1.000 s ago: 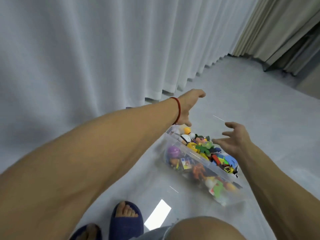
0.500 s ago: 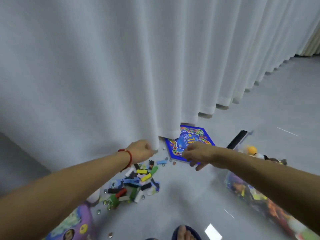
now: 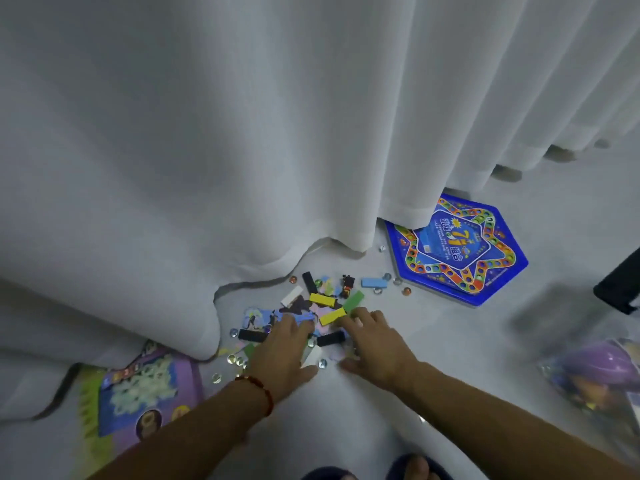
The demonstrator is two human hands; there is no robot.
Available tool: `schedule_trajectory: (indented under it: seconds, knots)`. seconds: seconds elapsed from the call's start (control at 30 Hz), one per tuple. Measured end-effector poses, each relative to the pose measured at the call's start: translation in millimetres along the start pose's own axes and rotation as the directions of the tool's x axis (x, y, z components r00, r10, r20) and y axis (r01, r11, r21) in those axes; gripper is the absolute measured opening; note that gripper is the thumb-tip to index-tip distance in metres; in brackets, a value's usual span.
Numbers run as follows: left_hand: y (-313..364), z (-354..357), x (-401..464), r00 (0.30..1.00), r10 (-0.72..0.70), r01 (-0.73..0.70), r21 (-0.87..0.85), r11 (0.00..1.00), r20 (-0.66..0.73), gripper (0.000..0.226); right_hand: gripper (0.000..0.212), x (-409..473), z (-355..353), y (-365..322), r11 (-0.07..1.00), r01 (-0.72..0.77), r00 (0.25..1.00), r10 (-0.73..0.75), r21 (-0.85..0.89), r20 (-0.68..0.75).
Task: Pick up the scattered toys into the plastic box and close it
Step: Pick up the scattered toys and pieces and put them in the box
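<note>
A pile of scattered toys (image 3: 320,303) lies on the grey floor by the curtain hem: coloured blocks in yellow, green, black, white and light blue, puzzle pieces and glass marbles. My left hand (image 3: 282,355), with a red string at the wrist, lies palm down on the pile's near left side, fingers spread. My right hand (image 3: 375,344) lies palm down on the near right side, fingertips at a yellow block (image 3: 331,317). Neither hand visibly holds anything. The clear plastic box (image 3: 595,379) with toys inside sits blurred at the right edge.
A blue hexagonal game board (image 3: 460,251) lies partly under the white curtain (image 3: 242,150) to the right of the pile. A purple puzzle board (image 3: 145,393) lies at lower left. A black object (image 3: 620,285) is at the right edge. Slippered feet show at the bottom.
The view has swung left and down from the box to the toy pile. Both hands have come down from near the curtain and game board onto the pile.
</note>
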State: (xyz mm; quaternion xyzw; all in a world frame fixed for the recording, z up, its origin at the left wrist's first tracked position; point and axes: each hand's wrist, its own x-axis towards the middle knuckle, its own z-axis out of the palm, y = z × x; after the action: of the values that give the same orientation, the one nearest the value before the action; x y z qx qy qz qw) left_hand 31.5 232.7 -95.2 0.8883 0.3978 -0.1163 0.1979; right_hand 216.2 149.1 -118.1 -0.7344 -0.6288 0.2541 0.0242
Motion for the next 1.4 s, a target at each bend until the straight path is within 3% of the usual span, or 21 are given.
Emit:
schedule_trajectory:
  seconds: [0.13,0.23,0.43,0.6,0.8,1.03,1.1,1.17,1.23,1.3,1.4]
  knots:
    - [-2,30,-9,0.999,-0.02,0.017,-0.065,0.998,-0.041,0.068,0.052,0,38,-3,0.995,0.044,0.984,-0.059,-0.091,-0.166]
    - [-3,36,-5,0.998,-0.035,0.032,-0.051,0.998,-0.057,0.062,0.036,2,50,-5,0.997,0.053,0.972,-0.065,-0.06,-0.227]
    - [-14,41,3,0.997,-0.005,-0.004,-0.112,0.994,-0.079,0.048,0.029,-6,57,-4,0.995,0.009,0.946,0.023,0.097,-0.323]
    - [-19,40,8,0.991,0.045,-0.059,-0.106,0.993,-0.127,0.043,0.029,-3,58,-1,0.983,-0.031,0.938,0.09,0.179,-0.334]
    - [-19,40,12,0.989,0.087,-0.096,-0.074,0.993,-0.119,0.037,0.027,5,56,-2,0.878,-0.171,0.903,0.321,0.447,-0.285]
    - [-10,48,11,0.991,-0.031,0.018,-0.101,0.995,-0.134,0.054,0.017,9,53,-6,0.955,-0.102,0.932,0.189,0.278,-0.309]
    - [-10,48,12,0.99,-0.046,0.033,-0.098,0.995,-0.133,0.055,0.015,9,45,-7,0.935,-0.108,0.938,0.209,0.338,-0.278]
    - [-12,48,13,0.99,-0.02,0.006,-0.104,0.995,-0.137,0.051,0.013,7,33,-3,0.834,-0.149,0.925,0.308,0.532,-0.224]
    - [-15,46,14,0.987,0.033,-0.048,-0.096,0.994,-0.158,0.04,0.014,4,18,2,0.614,-0.182,0.896,0.425,0.768,-0.128]
    - [-18,45,15,0.98,0.063,-0.082,-0.096,0.992,-0.188,0.034,0.022,-5,2,7,0.271,-0.168,0.874,0.485,0.948,0.017]
    - [-22,46,17,0.977,0.048,-0.074,-0.116,0.99,-0.21,0.038,0.026,-19,-15,16,-0.236,-0.131,0.865,0.448,0.963,0.228]
